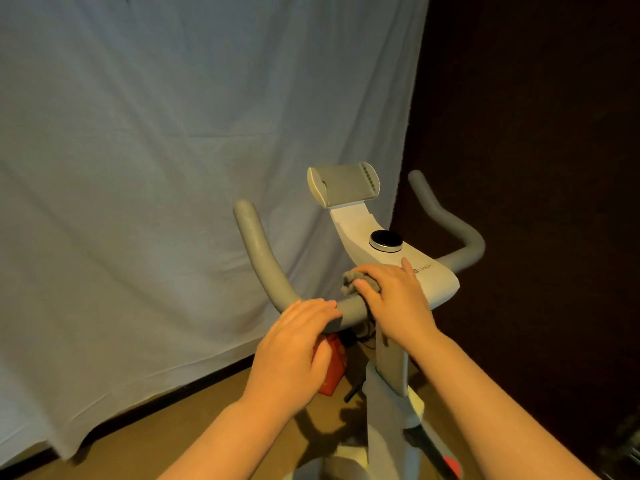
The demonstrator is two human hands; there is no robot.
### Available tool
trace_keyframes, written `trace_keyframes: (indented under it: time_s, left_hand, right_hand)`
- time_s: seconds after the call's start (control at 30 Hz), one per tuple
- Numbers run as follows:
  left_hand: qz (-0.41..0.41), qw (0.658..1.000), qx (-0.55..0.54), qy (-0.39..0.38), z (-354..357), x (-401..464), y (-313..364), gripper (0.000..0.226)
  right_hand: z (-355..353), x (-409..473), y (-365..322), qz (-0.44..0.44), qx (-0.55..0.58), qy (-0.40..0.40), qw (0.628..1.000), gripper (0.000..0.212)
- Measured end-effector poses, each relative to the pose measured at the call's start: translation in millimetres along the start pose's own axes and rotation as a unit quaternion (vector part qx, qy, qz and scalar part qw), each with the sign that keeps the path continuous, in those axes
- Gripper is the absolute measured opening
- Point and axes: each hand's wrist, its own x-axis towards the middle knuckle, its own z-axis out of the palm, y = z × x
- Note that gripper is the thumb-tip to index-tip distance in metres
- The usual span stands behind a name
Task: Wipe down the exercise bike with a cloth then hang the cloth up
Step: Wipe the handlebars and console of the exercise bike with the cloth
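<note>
Right hand [398,299] presses a bunched grey cloth [353,282] on the bike's grey handlebar [263,258]; left hand [294,344] rests flat beside it.

Single head-worn wide-angle view, positioned above and behind the exercise bike's handlebar [263,268], facing forward and tilted downward. Range is close: both forearms enter from the bottom edge, and the left hand [294,344] and right hand [394,299] sit near frame centre. The console [384,244] lies just beyond them. A hanging sheet [156,168] fills the far left background. Straight lines bow toward the edges.
</note>
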Motion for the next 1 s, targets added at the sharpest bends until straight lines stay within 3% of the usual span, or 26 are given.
trace_keyframes:
  time_s: [0.1,0.23,0.4,0.53,0.7,0.87,1.0]
  left_hand:
    - [-0.009,1.0,-0.004,0.009,-0.7,0.7,1.3,0.044]
    - [0.004,1.0,0.004,0.015,-1.5,1.7,-0.4,0.042]
    - [-0.011,0.999,-0.001,0.042,2.1,0.9,4.8,0.045]
    - [0.002,0.999,0.008,0.045,1.2,1.6,2.7,0.044]
    - [0.002,0.998,-0.001,0.063,5.4,-0.2,0.0,0.043]
    - [0.007,0.997,0.022,0.075,2.1,7.7,2.1,0.033]
    - [0.005,0.997,0.009,0.074,2.6,7.0,3.9,0.027]
  right_hand:
    - [17.5,-10.3,-11.7,0.013,0.016,0.049,0.999,0.017]
    - [1.3,-1.7,11.7,-0.024,0.051,-0.044,0.997,0.021]
    - [25.3,-25.7,-5.3,0.048,0.104,0.11,0.987,0.014]
    - [18.1,-16.7,10.5,0.02,0.085,0.064,0.994,0.016]
    - [33.0,-26.3,-21.5,0.08,0.095,0.134,0.983,0.015]
    - [17.2,-9.2,5.5,0.045,0.099,0.067,0.992,0.019]
    - [34.2,-37.4,-23.6,0.069,0.13,0.136,0.98,0.017]
